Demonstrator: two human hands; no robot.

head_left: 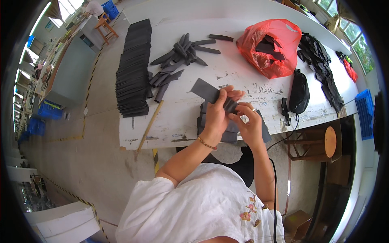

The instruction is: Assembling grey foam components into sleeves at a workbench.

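Above the near part of the white table, my left hand grips a dark grey fabric strip, thumb on top, one flat end sticking out to the upper left. My right hand, with a ring on one finger, pinches the strip's other end, where it looks bent between the fingers. Beneath my hands, partly hidden, lies a pile of flat dark pieces. Farther off, several folded dark strips lie in a loose heap. Beside it stretches a long, tightly stacked row of dark pieces.
A red plastic bag holding dark pieces stands at the back right, with overlapping dark pieces beyond it. A black pouch lies near a black cable. A wooden stick crosses the table's front left edge. A stool stands at right.
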